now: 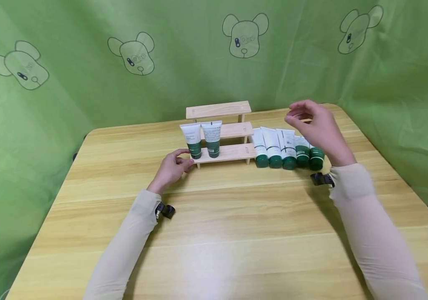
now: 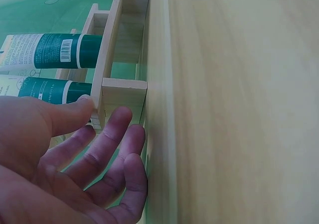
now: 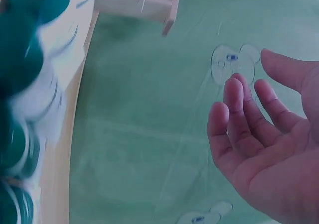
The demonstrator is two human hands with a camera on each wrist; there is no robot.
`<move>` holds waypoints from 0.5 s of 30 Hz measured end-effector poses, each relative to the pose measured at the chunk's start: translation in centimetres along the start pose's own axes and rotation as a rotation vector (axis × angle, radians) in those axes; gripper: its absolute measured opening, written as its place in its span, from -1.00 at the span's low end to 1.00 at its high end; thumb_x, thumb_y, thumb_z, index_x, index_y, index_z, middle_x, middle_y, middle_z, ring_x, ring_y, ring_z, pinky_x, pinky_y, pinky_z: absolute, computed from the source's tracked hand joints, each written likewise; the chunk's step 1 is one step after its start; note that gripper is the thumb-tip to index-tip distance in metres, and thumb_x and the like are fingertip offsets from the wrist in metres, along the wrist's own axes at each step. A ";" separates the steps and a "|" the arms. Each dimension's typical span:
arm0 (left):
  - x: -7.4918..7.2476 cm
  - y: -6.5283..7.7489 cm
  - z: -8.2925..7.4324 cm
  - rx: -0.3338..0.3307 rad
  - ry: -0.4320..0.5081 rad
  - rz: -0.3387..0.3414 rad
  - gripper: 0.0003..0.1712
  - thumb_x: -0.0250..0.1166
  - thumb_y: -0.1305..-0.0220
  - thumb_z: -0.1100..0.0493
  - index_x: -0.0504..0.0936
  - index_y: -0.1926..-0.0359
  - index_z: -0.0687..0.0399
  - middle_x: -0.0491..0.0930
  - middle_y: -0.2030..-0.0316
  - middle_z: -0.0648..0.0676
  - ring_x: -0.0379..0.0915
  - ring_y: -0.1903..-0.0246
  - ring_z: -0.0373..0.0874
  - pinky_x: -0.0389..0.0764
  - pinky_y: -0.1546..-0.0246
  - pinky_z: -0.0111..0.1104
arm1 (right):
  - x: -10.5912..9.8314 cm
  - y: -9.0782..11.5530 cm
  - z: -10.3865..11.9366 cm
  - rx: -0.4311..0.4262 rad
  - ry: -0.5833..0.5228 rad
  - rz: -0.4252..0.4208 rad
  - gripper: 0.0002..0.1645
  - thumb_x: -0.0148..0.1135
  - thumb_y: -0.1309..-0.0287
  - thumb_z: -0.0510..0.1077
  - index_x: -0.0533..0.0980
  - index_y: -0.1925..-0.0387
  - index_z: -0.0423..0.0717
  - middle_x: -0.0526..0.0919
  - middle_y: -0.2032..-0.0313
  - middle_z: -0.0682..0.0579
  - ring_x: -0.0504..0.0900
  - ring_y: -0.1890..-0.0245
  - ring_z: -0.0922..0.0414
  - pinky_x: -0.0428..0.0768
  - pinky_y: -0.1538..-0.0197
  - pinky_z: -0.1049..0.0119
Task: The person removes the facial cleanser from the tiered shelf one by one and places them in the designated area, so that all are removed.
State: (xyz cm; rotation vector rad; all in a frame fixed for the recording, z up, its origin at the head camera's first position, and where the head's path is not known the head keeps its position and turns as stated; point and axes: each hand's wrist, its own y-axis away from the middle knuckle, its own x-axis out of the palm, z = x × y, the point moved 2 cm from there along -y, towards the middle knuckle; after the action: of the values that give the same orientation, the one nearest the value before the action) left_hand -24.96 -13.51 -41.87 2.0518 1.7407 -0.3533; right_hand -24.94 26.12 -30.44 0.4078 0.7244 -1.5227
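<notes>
Long, pale beige sleeves [image 1: 122,250] end in plain cuffs [image 1: 352,180]. A small, rounded black wrist camera [image 1: 168,211] sits along each cuff's inner side. Beyond the cuffs, the fingers [image 2: 101,152] are bare.

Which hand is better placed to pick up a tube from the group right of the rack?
Likely the right hand: it's empty and near those tubes, while the left hand is at the opposite end of the rack.
</notes>
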 end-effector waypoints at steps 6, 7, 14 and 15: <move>0.0 -0.1 0.0 0.000 0.007 -0.002 -0.47 0.30 -0.46 0.10 0.47 -0.38 0.00 0.71 0.17 0.19 0.61 0.24 0.01 0.46 0.46 -0.40 | 1.9 -0.3 2.1 -0.034 -0.118 0.008 -0.43 0.29 -0.37 0.12 0.45 -0.29 -0.01 0.63 -0.11 0.00 0.55 -0.05 0.17 0.52 0.03 0.40; 0.0 -0.1 0.0 -0.001 0.008 -0.002 -0.47 0.30 -0.46 0.10 0.47 -0.39 -0.01 0.71 0.17 0.20 0.61 0.24 0.01 0.45 0.47 -0.40 | 2.2 -0.3 2.6 -0.044 -0.128 0.009 -0.44 0.30 -0.37 0.11 0.45 -0.28 -0.01 0.64 -0.11 0.01 0.55 -0.05 0.17 0.53 0.02 0.40; -0.1 -0.1 0.0 -0.005 0.008 -0.001 -0.47 0.30 -0.46 0.09 0.47 -0.39 -0.01 0.70 0.17 0.19 0.59 0.26 -0.01 0.45 0.48 -0.40 | 4.3 -0.6 5.0 -0.086 -0.206 0.036 -0.45 0.35 -0.34 0.06 0.45 -0.25 -0.02 0.63 -0.11 -0.01 0.57 -0.05 0.15 0.56 -0.03 0.33; -0.1 -0.1 0.0 -0.005 0.008 -0.001 -0.47 0.30 -0.46 0.08 0.47 -0.39 -0.01 0.71 0.18 0.19 0.60 0.26 -0.01 0.46 0.48 -0.40 | 4.6 -0.7 5.3 -0.090 -0.219 0.042 -0.44 0.36 -0.34 0.05 0.44 -0.26 -0.02 0.63 -0.11 -0.01 0.57 -0.05 0.15 0.57 -0.05 0.32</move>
State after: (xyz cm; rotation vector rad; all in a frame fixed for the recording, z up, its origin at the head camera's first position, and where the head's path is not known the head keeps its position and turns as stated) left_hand -25.08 -13.57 -41.89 2.0513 1.7462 -0.3410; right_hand -25.12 19.15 -29.42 0.1836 0.6056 -1.4622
